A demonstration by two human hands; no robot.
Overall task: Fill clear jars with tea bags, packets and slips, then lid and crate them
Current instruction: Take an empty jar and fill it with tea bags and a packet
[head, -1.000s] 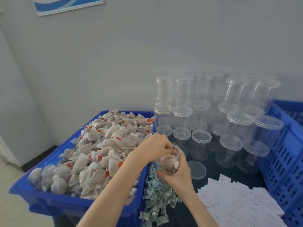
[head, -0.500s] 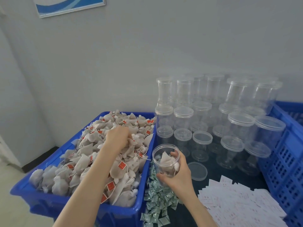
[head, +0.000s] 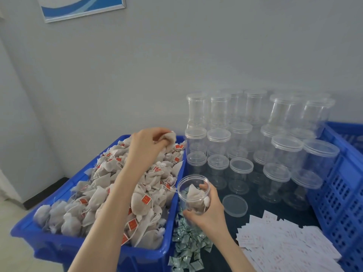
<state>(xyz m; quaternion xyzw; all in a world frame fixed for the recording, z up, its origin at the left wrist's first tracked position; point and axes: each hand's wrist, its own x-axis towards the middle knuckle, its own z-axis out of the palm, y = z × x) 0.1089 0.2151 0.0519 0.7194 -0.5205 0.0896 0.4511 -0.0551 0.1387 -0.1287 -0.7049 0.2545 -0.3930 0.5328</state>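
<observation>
My left hand (head: 146,146) is raised over the blue bin (head: 59,240) of tea bags, its fingers (head: 161,136) curled round one tea bag (head: 170,139) lifted clear of the heap. My right hand (head: 208,214) grips the open clear jar (head: 193,194) from below and behind; the jar sits just right of the bin and contains tea bags. A loose lid (head: 234,205) lies on the dark surface (head: 275,214) beside it. Green packets (head: 186,250) lie below the jar, white slips (head: 284,244) to the right. Lidded empty jars (head: 286,152) stand stacked behind, beside a blue crate (head: 341,203).
</observation>
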